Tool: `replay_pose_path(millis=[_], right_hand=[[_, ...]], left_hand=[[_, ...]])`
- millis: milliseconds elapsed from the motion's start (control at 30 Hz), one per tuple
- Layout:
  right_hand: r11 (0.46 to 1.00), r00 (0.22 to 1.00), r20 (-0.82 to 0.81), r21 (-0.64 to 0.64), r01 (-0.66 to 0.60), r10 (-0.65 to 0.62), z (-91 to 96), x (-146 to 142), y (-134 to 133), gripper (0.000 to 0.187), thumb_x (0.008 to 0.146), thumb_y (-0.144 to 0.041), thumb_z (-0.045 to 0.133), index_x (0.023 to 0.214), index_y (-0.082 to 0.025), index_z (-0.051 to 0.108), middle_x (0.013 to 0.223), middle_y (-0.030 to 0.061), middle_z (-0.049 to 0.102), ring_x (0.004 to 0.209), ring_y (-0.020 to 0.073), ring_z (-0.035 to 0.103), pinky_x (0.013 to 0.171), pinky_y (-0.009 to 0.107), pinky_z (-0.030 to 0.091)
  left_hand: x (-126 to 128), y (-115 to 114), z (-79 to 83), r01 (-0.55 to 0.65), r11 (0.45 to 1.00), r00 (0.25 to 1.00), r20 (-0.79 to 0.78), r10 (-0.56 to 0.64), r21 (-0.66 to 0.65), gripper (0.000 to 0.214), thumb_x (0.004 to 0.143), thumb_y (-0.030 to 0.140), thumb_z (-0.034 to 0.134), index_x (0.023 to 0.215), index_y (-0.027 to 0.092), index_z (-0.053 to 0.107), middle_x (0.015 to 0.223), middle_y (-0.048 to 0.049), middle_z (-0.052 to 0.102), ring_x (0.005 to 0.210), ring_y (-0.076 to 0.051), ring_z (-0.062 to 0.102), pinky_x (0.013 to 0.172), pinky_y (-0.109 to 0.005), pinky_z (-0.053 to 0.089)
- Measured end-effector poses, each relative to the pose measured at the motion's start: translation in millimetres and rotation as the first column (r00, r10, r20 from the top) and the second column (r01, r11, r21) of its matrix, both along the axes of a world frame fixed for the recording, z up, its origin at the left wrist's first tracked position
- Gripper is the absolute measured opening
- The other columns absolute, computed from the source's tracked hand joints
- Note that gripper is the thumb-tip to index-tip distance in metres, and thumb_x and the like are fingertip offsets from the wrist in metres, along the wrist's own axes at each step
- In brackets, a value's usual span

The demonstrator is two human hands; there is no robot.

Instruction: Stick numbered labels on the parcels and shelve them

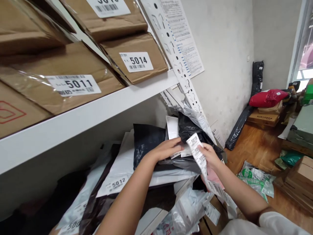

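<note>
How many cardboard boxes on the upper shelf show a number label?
3: 5011 box at left, 5014 box right of it, third box at top edge, label cropped. Others may be hidden.

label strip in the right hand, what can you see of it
The label strip is a long narrow band of white paper with printed barcodes and numbers. The right hand pinches it near its top end, which stands up before a black bag; the rest trails down along the forearm, slightly twisted.
</note>
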State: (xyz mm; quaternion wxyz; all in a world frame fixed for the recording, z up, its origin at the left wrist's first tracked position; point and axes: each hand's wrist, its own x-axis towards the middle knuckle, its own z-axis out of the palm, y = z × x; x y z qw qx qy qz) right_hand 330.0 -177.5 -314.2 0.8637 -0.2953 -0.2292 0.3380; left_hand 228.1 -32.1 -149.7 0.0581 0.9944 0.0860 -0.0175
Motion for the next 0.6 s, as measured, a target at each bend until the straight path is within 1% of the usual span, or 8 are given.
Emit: replay_pose_path(millis=[67, 133, 200, 267, 367, 433, 533, 600], right_hand=[[0.999, 0.994, 0.1, 0.01, -0.033, 0.031, 5.7, -12, 6, 0.047, 0.058, -0.053, 0.091, 0.086, -0.019, 0.075, 0.077, 0.0006, 0.074, 0.063, 0.0131, 0.062, 0.062, 0.025, 0.049], [0.999, 0.992, 0.117, -0.006, -0.052, 0.053, 11.0, -19, 17, 0.052, 0.053, -0.056, 0.092, 0.084, -0.019, 0.073, 0.075, 0.0004, 0.074, 0.061, 0.0134, 0.062, 0.06, 0.025, 0.047], [0.997, 0.995, 0.091, -0.077, -0.031, 0.038, 13.8, -23, 30, 0.055, 0.049, -0.06, 0.09, 0.077, -0.018, 0.068, 0.064, -0.0011, 0.068, 0.053, 0.0126, 0.056, 0.053, 0.024, 0.042], [0.987, 0.995, 0.096, -0.155, 0.046, -0.032, 13.9, -25, 41, 0.055, 0.049, -0.063, 0.087, 0.067, -0.018, 0.062, 0.054, -0.0033, 0.06, 0.047, 0.0104, 0.047, 0.048, 0.023, 0.034], [0.958, 0.974, 0.17, -0.218, 0.187, -0.151, 12.4, -29, 52, 0.057, 0.051, -0.065, 0.083, 0.053, -0.02, 0.048, 0.045, -0.0071, 0.044, 0.045, 0.0071, 0.034, 0.046, 0.022, 0.024], [0.953, 0.97, 0.187, -0.232, 0.196, -0.154, 12.2, -33, 55, 0.058, 0.05, -0.066, 0.082, 0.051, -0.021, 0.045, 0.044, -0.0072, 0.042, 0.045, 0.0072, 0.033, 0.046, 0.022, 0.024], [0.972, 0.985, 0.162, -0.212, 0.101, -0.067, 12.8, -38, 59, 0.054, 0.049, -0.066, 0.082, 0.06, -0.02, 0.055, 0.054, -0.0028, 0.056, 0.05, 0.0109, 0.043, 0.048, 0.024, 0.031], [0.967, 0.984, 0.156, -0.224, 0.123, -0.089, 12.3, -41, 62, 0.054, 0.049, -0.066, 0.081, 0.058, -0.021, 0.053, 0.054, -0.0027, 0.055, 0.05, 0.0109, 0.043, 0.048, 0.024, 0.031]], left_hand=[[4, 4, 2.7, -0.061, 0.988, 0.997, 0.041, 0.067, -0.14, 0.054, 0.086, 0.045, 0.048, 0.135, 0.025, 0.06, 0.123, -0.0048, 0.071, 0.111, -0.026, 0.065, 0.093, -0.03, 0.05], [7, 8, 1.0, -0.084, 0.972, 0.993, 0.068, 0.101, -0.22, 0.064, 0.085, 0.044, 0.048, 0.146, 0.025, 0.048, 0.12, -0.0045, 0.071, 0.106, -0.024, 0.066, 0.091, -0.03, 0.049], [9, 11, -3.0, -0.069, 0.953, 0.989, 0.105, 0.105, -0.296, 0.06, 0.085, 0.047, 0.048, 0.138, 0.022, 0.052, 0.106, -0.0033, 0.072, 0.093, -0.021, 0.066, 0.085, -0.03, 0.049], [9, 13, -8.1, -0.076, 0.932, 0.983, 0.131, 0.13, -0.354, 0.049, 0.083, 0.056, 0.049, 0.111, 0.018, 0.063, 0.091, -0.0025, 0.07, 0.083, -0.021, 0.063, 0.077, -0.031, 0.05], [8, 16, -16.8, -0.118, 0.931, 0.978, 0.12, 0.169, -0.346, 0.041, 0.074, 0.059, 0.06, 0.082, 0.019, 0.062, 0.078, -0.0032, 0.068, 0.077, -0.023, 0.063, 0.071, -0.032, 0.049], [6, 19, -23.5, -0.137, 0.941, 0.969, 0.157, 0.192, -0.309, 0.031, 0.071, 0.048, 0.064, 0.081, 0.019, 0.065, 0.08, -0.0048, 0.072, 0.079, -0.025, 0.066, 0.075, -0.034, 0.051], [4, 23, -34.3, -0.162, 0.949, 0.939, 0.255, 0.232, -0.269, 0.027, 0.072, 0.038, 0.064, 0.089, 0.019, 0.071, 0.091, -0.0073, 0.077, 0.088, -0.027, 0.07, 0.083, -0.036, 0.053], [2, 26, -41.9, -0.161, 0.959, 0.923, 0.309, 0.231, -0.235, 0.025, 0.076, 0.035, 0.063, 0.092, 0.02, 0.074, 0.096, -0.0071, 0.078, 0.092, -0.026, 0.072, 0.087, -0.036, 0.055]])
